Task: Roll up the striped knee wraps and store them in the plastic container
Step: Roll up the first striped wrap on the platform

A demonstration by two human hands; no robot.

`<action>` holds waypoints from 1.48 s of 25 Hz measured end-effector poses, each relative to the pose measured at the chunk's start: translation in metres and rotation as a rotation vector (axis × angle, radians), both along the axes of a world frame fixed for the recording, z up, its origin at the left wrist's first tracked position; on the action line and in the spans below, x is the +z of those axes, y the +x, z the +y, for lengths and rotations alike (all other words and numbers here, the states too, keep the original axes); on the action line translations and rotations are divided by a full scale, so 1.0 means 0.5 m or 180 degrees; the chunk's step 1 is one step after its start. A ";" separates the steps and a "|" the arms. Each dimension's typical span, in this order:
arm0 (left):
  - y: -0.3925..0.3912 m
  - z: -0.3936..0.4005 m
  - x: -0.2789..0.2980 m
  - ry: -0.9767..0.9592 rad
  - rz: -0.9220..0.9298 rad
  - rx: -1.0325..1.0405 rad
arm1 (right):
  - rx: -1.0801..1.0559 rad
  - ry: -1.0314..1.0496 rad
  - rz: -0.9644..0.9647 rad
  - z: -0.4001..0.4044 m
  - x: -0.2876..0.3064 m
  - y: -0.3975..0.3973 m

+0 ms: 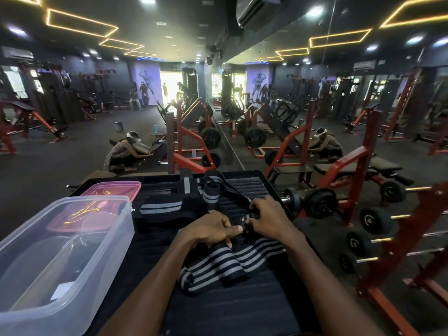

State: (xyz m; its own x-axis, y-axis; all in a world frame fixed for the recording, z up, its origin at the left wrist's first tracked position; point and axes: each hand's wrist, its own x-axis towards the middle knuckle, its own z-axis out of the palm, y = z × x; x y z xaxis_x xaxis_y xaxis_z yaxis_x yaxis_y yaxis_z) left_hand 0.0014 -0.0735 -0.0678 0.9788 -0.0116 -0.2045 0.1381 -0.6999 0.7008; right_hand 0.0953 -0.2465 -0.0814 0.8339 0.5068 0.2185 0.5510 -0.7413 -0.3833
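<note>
A black knee wrap with grey stripes (225, 263) lies crumpled on the black ribbed tray (247, 187), running under my wrists. My left hand (211, 229) and my right hand (266, 219) meet at its far end, fingers curled and pinching the wrap's end between them. More striped wraps (164, 207) lie loose further back, and one rolled wrap (210, 195) stands upright beyond my hands. The clear plastic container (60, 251) sits at the left, open, with nothing striped inside.
A pink lid (114, 190) lies behind the container. To the right stands a red rack of black dumbbells (373, 221). Red benches and a mirror wall lie ahead; a person crouches on the floor at mid left.
</note>
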 end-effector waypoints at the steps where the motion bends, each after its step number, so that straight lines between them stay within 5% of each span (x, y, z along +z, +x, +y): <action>1: -0.002 0.006 0.003 -0.0039 -0.0024 -0.0093 | 0.0157 0.0283 -0.0099 0.005 0.008 -0.018; 8: -0.035 0.059 0.010 -0.0417 -0.0072 -0.0827 | 0.1003 0.0762 0.1536 0.025 -0.004 -0.086; 15: -0.036 0.049 0.038 -0.1339 -0.0765 -0.0019 | 0.1049 0.0967 0.1798 0.017 0.030 -0.082; 19: -0.041 0.069 0.024 -0.1462 -0.0203 0.0042 | 0.1007 0.1504 0.1891 0.016 0.048 -0.061; 22: -0.055 0.077 0.020 -0.1729 0.0059 -0.0035 | 0.0881 0.1290 0.2084 0.007 0.059 -0.056; 31: -0.040 0.088 0.032 -0.1023 -0.0413 0.0025 | 0.1182 0.0495 0.3673 -0.009 0.072 -0.073; 37: -0.058 0.134 0.046 -0.1075 -0.0209 0.0342 | 0.0849 0.2224 0.3539 -0.017 0.096 -0.080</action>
